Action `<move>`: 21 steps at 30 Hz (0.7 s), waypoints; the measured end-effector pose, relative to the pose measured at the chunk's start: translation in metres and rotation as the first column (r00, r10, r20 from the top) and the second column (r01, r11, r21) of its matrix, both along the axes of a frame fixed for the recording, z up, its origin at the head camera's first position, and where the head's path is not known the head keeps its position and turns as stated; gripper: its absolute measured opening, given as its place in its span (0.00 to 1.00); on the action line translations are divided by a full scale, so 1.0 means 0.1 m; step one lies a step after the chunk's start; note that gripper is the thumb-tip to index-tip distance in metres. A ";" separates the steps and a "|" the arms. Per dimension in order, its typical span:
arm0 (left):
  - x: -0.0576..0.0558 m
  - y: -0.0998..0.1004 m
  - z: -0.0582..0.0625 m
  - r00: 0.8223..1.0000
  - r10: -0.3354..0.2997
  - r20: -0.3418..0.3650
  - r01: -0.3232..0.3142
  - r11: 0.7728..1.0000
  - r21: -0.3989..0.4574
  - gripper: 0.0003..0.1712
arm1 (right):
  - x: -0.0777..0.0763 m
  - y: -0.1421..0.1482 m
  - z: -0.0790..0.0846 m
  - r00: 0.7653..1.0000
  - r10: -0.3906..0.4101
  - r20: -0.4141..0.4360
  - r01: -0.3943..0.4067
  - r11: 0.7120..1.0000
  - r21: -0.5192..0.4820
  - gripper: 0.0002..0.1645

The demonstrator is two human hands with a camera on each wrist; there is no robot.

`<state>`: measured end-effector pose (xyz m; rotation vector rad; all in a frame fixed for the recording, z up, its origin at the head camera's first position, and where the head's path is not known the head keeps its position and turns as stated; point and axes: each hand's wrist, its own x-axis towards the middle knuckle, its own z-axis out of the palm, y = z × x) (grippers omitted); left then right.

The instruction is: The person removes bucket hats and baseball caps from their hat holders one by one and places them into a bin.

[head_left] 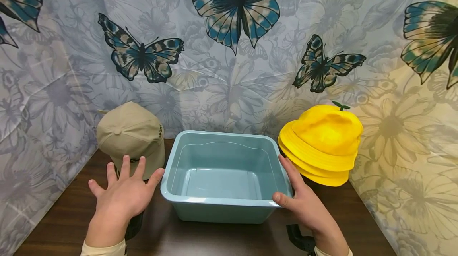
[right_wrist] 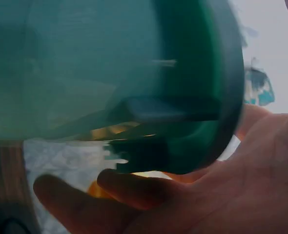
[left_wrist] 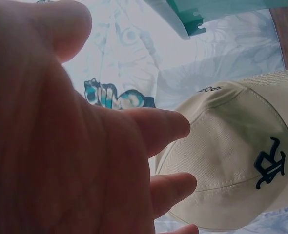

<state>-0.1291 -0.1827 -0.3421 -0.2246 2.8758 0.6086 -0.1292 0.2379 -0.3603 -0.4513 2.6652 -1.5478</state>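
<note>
A blue-green basin (head_left: 223, 199) stands upright in the middle of the dark wooden table (head_left: 214, 244), its inner floor facing up. The right hand (head_left: 305, 202) lies around the basin's near right corner, thumb over the front rim and fingers nearly straight along the outer side; its grip is not curled, and how firmly it touches cannot be told. The left hand (head_left: 123, 194) has its fingers spread wide and straight, the thumb just beside the basin's left rim and the other fingertips in front of a beige cap (head_left: 125, 128). The cap sits left of the basin and carries dark lettering. To the basin's right is a yellow hat (head_left: 323, 138) with layered brims and a green sprout (head_left: 340, 105) on top. Behind hangs a grey cloth (head_left: 229, 97) printed with flowers and butterflies.
</note>
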 end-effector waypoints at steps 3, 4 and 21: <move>0.00 -0.01 0.00 1.000 0.002 -0.005 -0.002 1.000 0.003 0.64 | -0.04 0.01 -0.05 0.999 -0.001 0.041 0.001 1.000 -0.012 0.57; 0.01 -0.01 0.00 1.000 0.002 -0.008 -0.002 1.000 0.004 0.64 | -0.05 0.01 -0.06 0.999 -0.001 0.049 0.001 1.000 -0.014 0.57; 0.02 -0.02 0.00 1.000 -0.004 -0.002 0.004 1.000 0.021 0.64 | -0.10 -0.02 -0.19 0.997 -0.031 0.065 0.028 0.998 0.048 0.56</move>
